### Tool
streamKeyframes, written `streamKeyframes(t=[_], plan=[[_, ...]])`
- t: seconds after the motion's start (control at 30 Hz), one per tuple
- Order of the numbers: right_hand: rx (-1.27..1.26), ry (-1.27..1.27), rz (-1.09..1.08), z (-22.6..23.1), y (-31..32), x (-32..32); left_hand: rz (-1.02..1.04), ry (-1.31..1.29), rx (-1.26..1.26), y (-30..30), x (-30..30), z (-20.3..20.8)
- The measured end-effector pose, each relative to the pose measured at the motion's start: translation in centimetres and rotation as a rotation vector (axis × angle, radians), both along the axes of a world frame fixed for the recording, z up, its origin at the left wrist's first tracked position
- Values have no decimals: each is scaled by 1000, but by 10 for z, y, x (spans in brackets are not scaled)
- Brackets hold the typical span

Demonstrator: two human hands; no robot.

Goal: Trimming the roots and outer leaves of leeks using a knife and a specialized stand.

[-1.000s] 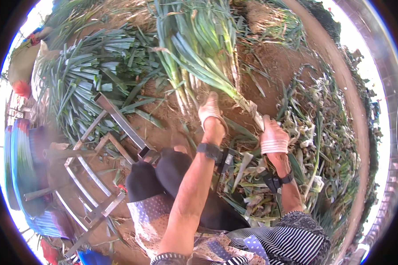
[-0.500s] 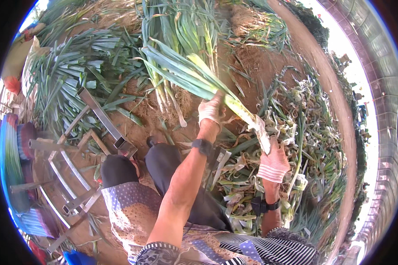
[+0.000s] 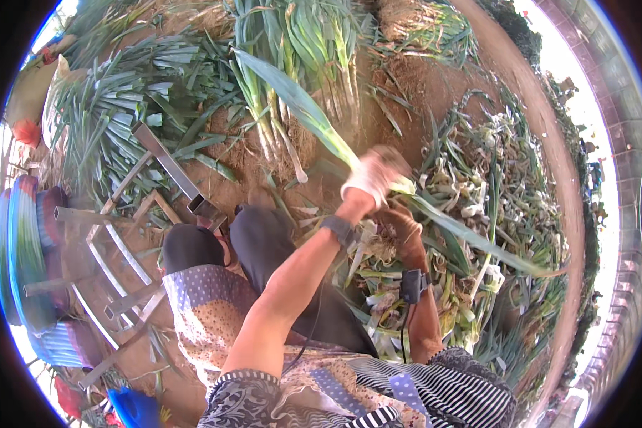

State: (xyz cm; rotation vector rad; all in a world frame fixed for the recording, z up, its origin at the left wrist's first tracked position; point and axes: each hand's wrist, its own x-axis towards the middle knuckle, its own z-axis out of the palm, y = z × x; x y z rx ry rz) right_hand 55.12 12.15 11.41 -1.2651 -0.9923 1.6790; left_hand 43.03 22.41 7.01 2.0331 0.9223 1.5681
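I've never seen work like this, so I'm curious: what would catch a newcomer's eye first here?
Probably the motion-blurred left hand near the middle, around a long green stalk slanting to the upper left, with the right hand just below. Then the big heap of green and pale leaf scraps on the right, and the metal frame at left.

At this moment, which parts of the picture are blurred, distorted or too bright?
Head view, centre: the left hand is smeared, probably by motion; head view, right: the brown path looks bowed near the rim; head view, far right: the bright background is washed out.
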Motion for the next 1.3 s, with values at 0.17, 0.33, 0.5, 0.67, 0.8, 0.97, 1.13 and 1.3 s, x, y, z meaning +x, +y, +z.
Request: streamKeyframes(t=[0.17, 0.33, 0.5, 0.67, 0.8, 0.97, 1.13, 1.3], plan=[[-80, -42, -129, 45, -21, 45, 526, -1497, -1007, 14, -16, 63], [-157, -123, -90, 98, -41, 19, 61, -1536, -1348, 24, -35, 57], [-93, 83, -152, 54, -60, 23, -287, -1607, -1156, 13, -41, 74], [-73, -443, -172, 35, -47, 9, -239, -1356, -933, 4, -45, 97], [232, -983, -289, 32, -18, -16, -78, -1258, -841, -1, -39, 111], [493, -531, -213, 25, -6, -18, -107, -1264, -889, 1, -44, 111], [214, 165, -363, 55, -6, -34, -228, -1133, -1108, 0, -50, 84], [296, 245, -363, 51, 1, -19, -490, -1106, -1146, -18, -38, 90]])
